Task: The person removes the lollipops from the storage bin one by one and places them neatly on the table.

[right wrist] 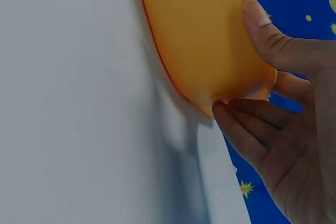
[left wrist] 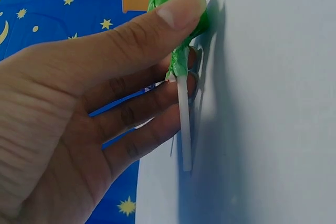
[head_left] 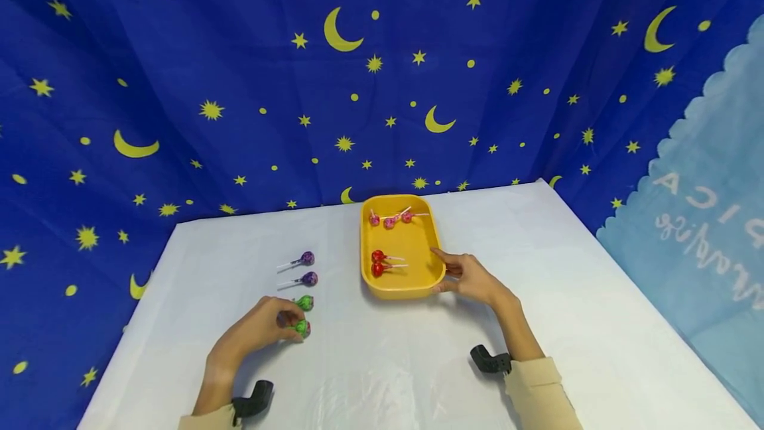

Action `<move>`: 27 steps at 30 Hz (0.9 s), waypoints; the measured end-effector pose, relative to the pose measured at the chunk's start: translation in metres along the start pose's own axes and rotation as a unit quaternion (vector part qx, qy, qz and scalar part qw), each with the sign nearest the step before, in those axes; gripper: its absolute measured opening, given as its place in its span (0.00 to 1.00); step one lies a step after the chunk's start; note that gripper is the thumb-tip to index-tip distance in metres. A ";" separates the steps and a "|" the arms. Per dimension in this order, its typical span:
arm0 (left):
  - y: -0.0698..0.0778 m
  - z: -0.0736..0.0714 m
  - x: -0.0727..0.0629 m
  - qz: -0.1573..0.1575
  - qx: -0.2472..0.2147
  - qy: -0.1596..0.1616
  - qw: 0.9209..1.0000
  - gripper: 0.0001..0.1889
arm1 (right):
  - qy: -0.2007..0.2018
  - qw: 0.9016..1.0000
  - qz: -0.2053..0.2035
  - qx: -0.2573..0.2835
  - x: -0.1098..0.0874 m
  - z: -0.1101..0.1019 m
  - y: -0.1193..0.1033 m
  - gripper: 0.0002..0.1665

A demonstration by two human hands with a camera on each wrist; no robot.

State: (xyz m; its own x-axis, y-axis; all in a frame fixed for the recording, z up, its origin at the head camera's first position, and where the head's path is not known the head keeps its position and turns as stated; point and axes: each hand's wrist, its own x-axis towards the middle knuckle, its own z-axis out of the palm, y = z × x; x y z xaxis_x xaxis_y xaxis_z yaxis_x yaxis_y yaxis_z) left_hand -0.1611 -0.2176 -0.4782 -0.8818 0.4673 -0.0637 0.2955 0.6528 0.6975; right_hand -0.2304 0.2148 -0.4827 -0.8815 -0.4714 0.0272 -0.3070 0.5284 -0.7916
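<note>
My left hand [head_left: 260, 326] pinches a green-wrapped lollipop [left wrist: 181, 61] between thumb and fingers, its white stick pointing back toward the wrist in the left wrist view. Another green lollipop [head_left: 306, 302] lies just beyond it, partly behind the hand. Two purple lollipops [head_left: 307, 258] lie farther back in the same column, sticks to the left. My right hand [head_left: 470, 277] grips the near right corner of a yellow tray [head_left: 412, 292], thumb on the rim and fingers under the edge. Inside, three pink lollipops [head_left: 390, 223] lie at the far end and two red lollipops [head_left: 378, 269] nearer.
A white-covered table [head_left: 370, 363] bears everything. Behind it hangs a blue curtain [head_left: 268, 71] with yellow moons and stars, and a light blue panel [head_left: 704, 198] with lettering hangs at the right. A black wrist mount [head_left: 253, 400] is on each forearm.
</note>
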 end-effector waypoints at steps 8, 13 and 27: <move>0.000 0.001 -0.001 -0.010 -0.001 -0.009 1.000 0.13 | -0.004 1.000 0.009 0.000 -0.002 0.000 0.000 0.51; 0.000 0.000 0.000 -0.007 0.003 -0.004 1.000 0.13 | 0.000 1.000 0.005 0.002 -0.001 -0.002 0.000 0.50; 0.002 -0.005 -0.002 -0.008 -0.016 -0.011 1.000 0.16 | -0.005 1.000 0.000 0.014 0.000 -0.003 -0.001 0.49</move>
State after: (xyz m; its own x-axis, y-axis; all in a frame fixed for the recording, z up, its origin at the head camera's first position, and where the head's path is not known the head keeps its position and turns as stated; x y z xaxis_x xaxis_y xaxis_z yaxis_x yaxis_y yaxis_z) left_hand -0.1604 -0.2205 -0.4726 -0.8777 0.4707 -0.0896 0.2702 0.6407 0.7186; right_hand -0.2313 0.2164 -0.4806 -0.8778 -0.4786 0.0215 -0.2970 0.5085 -0.8082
